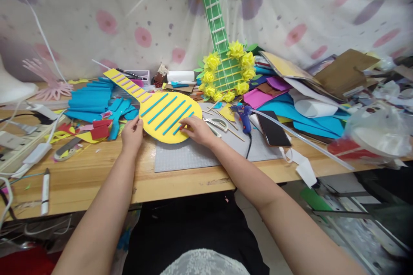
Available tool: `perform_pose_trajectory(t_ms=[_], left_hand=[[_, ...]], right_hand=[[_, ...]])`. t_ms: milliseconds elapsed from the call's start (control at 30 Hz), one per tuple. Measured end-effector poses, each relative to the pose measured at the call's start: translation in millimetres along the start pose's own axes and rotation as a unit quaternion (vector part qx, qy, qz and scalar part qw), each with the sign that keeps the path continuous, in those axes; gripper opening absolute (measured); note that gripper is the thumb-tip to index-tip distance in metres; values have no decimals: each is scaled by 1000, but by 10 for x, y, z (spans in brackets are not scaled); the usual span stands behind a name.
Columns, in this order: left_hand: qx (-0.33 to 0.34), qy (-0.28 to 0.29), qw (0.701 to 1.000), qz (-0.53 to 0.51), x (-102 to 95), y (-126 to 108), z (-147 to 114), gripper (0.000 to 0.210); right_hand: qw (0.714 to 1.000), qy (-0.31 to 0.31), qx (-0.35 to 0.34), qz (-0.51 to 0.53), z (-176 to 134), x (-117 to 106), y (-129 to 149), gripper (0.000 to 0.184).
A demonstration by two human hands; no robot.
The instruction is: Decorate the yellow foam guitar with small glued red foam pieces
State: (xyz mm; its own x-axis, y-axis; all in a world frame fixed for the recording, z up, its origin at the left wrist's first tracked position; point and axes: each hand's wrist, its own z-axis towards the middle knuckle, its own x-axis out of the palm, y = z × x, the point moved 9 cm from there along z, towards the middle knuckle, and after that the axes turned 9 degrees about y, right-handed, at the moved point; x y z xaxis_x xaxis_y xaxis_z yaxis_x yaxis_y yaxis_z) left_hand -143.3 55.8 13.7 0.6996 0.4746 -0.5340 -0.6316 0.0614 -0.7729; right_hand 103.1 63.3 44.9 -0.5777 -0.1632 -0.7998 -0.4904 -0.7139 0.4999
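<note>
Here, the left hand (pixel 132 135) is gripping the yellow cutout (pixel 170 117) at left; the right hand (pixel 197 130) is touching its right side, whether pinching, I cannot tell.

From here I spot a marker (pixel 45 192) along the left front edge of the table (pixel 148 184), a plastic bag (pixel 371 116) toward its right.

The left hand (pixel 132 135), right hand (pixel 196 129) and forearms (pixel 108 206) are bare. The lower garment (pixel 183 227) is black; the upper garment (pixel 205 263) is white and lace-patterned.
</note>
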Motion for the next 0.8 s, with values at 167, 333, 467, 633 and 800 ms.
perform_pose_trajectory(t_ms=[167,333,467,633,800], left_hand=[[-14,-1,1000,-5,-8,5,-6,42],[-18,3,1000,-24,-1,4,-8,40],[-20,2,999,-27,6,38,-3,40],[-17,4,999,-33,26,74,8,41],[-11,2,1000,-25,17,50,9,41]], right_hand=[[999,-2,-5,33,-43,-79,-35,11],[999,19,13,42,-44,-48,-43,9],[998,12,26,58,-25,-54,-47,6],[994,-16,47,102,-6,-112,-98,8],[991,0,60,116,-1,-64,-128,9]])
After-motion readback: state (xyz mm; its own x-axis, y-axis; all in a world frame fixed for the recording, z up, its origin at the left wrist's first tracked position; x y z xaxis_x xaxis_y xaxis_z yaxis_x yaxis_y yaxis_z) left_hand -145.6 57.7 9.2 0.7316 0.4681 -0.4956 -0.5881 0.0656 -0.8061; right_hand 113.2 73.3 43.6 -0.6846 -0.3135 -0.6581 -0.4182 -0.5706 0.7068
